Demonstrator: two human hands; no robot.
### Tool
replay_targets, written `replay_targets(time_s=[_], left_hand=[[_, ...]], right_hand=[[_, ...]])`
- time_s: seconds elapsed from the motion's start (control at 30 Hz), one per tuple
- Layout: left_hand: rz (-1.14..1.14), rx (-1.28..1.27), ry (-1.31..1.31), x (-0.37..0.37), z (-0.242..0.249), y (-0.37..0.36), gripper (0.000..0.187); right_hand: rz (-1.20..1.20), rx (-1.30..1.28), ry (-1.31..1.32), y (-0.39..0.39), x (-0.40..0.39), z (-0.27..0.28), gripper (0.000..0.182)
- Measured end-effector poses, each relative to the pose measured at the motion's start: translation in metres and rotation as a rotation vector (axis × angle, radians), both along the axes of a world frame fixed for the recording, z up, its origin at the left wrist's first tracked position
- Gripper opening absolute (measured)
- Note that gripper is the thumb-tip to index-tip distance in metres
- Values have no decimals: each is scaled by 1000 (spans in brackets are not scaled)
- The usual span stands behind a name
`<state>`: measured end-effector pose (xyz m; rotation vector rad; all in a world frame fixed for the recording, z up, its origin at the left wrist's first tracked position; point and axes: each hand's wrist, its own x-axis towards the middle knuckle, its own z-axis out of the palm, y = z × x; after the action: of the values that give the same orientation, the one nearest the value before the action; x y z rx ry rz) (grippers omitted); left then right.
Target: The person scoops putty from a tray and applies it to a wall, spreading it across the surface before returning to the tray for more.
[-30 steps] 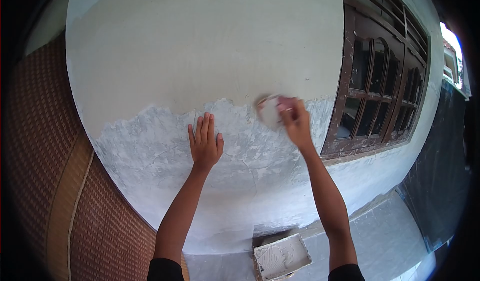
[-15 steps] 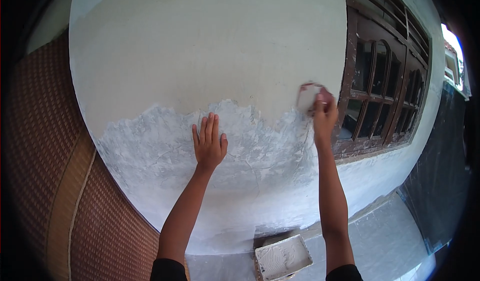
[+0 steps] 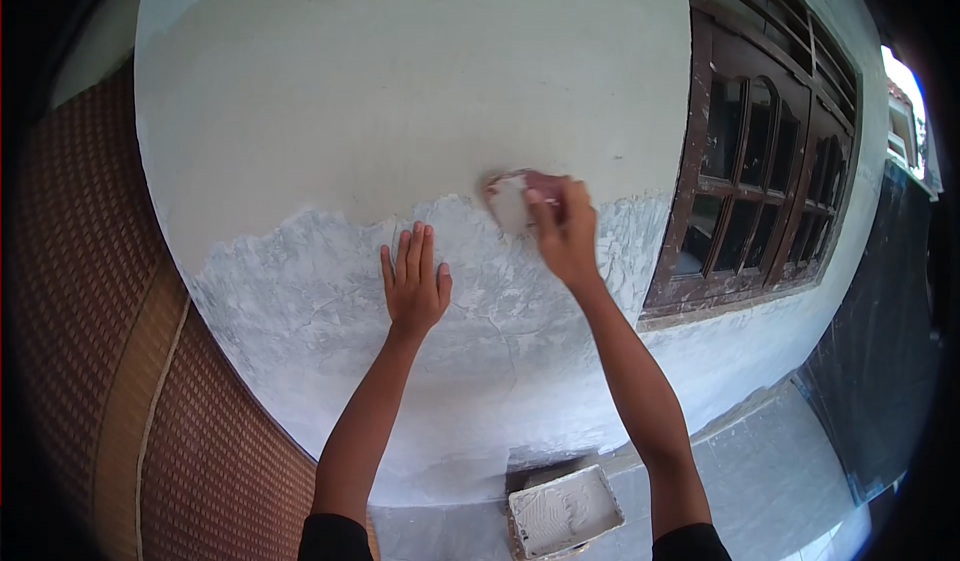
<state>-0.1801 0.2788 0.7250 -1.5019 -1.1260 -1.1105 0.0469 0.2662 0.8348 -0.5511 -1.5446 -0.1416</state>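
Note:
My left hand lies flat on the wall, fingers spread and holding nothing, over the grey-white patchy lower coat. To its right and a little higher, my right hand grips a reddish scraper smeared with whitish paste. The scraper is blurred by motion and is at the ragged border between the cream upper wall and the grey-white coat. On the floor below stands a rectangular tray with whitish paste in it.
A brown wooden window with glass panes is set in the wall at right. Woven brown matting runs down the left side. A dark sheet hangs at far right, above grey floor.
My right hand has swept left with the scraper, from beside the window frame towards my left hand. Grey-white coat now shows where the right hand was. My left hand has stayed in place.

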Motion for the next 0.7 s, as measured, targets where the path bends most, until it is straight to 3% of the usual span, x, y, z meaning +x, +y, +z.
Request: replay_targets(time_s=[0.03, 0.1, 0.17, 0.23, 0.33, 0.43, 0.5, 0.57, 0.6, 0.63, 0.7], left_hand=[[-7, -2, -1, -1, 0, 0, 56], [-8, -6, 7, -2, -1, 0, 56], [-10, -1, 6, -1, 1, 1, 56], [12, -10, -10, 2, -1, 0, 56], [8, 3, -3, 1, 0, 0, 57], [2, -13, 10, -2, 0, 0, 57], [5, -15, 10, 0, -1, 0, 57], [16, -11, -1, 0, -1, 0, 56], [17, -2, -2, 0, -2, 0, 56], [16, 5, 1, 1, -1, 1, 56], [4, 6, -2, 1, 0, 1, 55]], right_hand=[[-140, 2, -78, 2, -5, 2, 22], [-95, -79, 111, 32, 14, 9, 25], [55, -198, 424, 40, 55, 20, 30], [87, -80, 698, 32, 77, 27, 29], [211, -218, 421, 16, 49, 19, 30], [-253, -81, -45, 19, 23, 7, 30], [47, -191, 384, 29, 45, 17, 26], [50, -106, 734, 35, 66, 20, 28], [199, -101, 712, 26, 58, 23, 27], [182, -184, 577, 22, 46, 20, 28], [77, -19, 160, 18, 8, 6, 28]])
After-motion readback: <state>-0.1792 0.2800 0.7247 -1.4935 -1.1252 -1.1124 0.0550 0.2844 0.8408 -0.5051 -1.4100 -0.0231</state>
